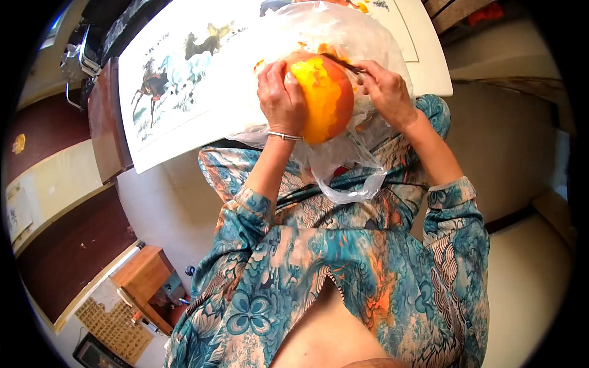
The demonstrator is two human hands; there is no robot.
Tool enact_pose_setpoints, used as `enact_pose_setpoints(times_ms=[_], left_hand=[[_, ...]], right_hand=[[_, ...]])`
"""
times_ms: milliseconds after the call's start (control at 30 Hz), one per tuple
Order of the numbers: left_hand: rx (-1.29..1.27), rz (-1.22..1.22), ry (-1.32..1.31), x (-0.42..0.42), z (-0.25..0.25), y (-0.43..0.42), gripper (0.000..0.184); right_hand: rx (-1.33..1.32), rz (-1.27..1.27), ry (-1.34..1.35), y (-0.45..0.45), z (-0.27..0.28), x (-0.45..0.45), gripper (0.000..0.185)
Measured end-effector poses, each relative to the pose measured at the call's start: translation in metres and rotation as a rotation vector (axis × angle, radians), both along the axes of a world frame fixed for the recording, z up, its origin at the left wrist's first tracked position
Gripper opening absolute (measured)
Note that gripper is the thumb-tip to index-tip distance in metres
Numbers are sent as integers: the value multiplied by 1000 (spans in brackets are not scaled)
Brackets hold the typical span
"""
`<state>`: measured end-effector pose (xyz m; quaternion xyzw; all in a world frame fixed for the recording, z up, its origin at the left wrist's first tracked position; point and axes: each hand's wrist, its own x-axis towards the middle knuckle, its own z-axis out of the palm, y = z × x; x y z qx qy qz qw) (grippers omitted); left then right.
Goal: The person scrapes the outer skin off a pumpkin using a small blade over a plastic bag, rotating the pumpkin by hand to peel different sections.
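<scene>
A large round pumpkin (pixel 319 101) rests on a translucent plastic bag (pixel 359 30) at the table's near edge. Much of its visible side is peeled to bright yellow-orange flesh, while duller orange skin stays on the right. My left hand (pixel 281 98) grips the pumpkin's left side, fingers bent over it. On the far right side, my right hand (pixel 386 92) is closed around a dark, narrow knife (pixel 338 61), which lies against the pumpkin's upper edge. Its handle is mostly hidden by my fingers. Orange peel scraps (pixel 326 48) lie on the bag behind the pumpkin.
The white table (pixel 144 156) has a printed picture of horses (pixel 178 67) on its top. Loose bag plastic (pixel 350 193) hangs over my lap. A brown wooden chair (pixel 110 116) stands by the table's left end, and a wooden cabinet (pixel 144 270) is at the lower left.
</scene>
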<state>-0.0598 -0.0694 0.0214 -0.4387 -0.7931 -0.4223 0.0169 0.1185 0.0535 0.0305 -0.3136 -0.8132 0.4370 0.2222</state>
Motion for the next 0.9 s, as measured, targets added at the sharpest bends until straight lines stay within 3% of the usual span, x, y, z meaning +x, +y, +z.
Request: enact_pose_setpoints(times_ms=[100,233,333,433,533,633,700,867,900], left_hand=[[-14,-5,10,-4,-2,4,32],[-44,4,10,-9,3,13,32],[-91,19,9,-12,8,23,31],[-109,1,39,-20,3,30,30],[-121,-44,-118,-26,6,31,29],[-132,-96,25,-29,12,20,30],[-82,-133,173,-28,18,4,29],[27,-139,90,7,39,-61,29],[-43,-87,86,5,27,-78,37]], right_hand=[[-183,-67,-84,4,-19,13,21],[125,-25,-183,2,-55,20,21],[122,-186,-379,18,-75,37,22],[30,-280,-301,29,-84,47,24],[-111,-328,-275,30,-85,47,23],[-99,-348,-254,26,-88,50,22],[-90,-363,-211,26,-98,52,21],[-186,-407,-86,18,-103,56,20],[-201,-414,-46,17,-103,58,20]])
